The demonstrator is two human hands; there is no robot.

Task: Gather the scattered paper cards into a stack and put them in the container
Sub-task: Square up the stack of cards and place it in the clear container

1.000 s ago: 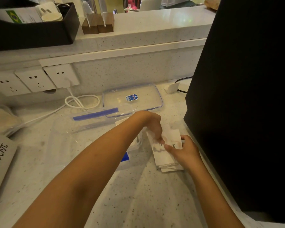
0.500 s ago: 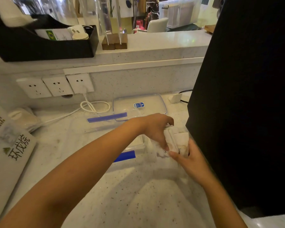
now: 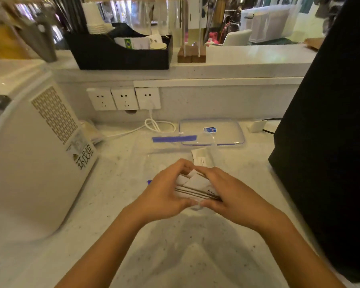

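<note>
A loose stack of white paper cards (image 3: pixel 196 187) sits between both hands, its edges uneven. My left hand (image 3: pixel 164 191) presses its left side and my right hand (image 3: pixel 229 191) its right side, fingertips meeting at the far and near ends. The stack is over the clear plastic container (image 3: pixel 146 163) with blue clips on the counter. One more white card (image 3: pixel 202 157) leans just beyond the hands, at the container's far right.
The clear lid (image 3: pixel 212 132) lies behind the container. A large white appliance (image 3: pixel 35 159) stands on the left, a black panel (image 3: pixel 328 125) on the right. A white cable (image 3: pixel 158 125) runs from the wall sockets (image 3: pixel 124 98). A black organiser (image 3: pixel 119 50) sits on the raised ledge.
Both hands have brought the cards from the right, near the black panel, to the middle over the container. The hands now cup the stack from both sides.
</note>
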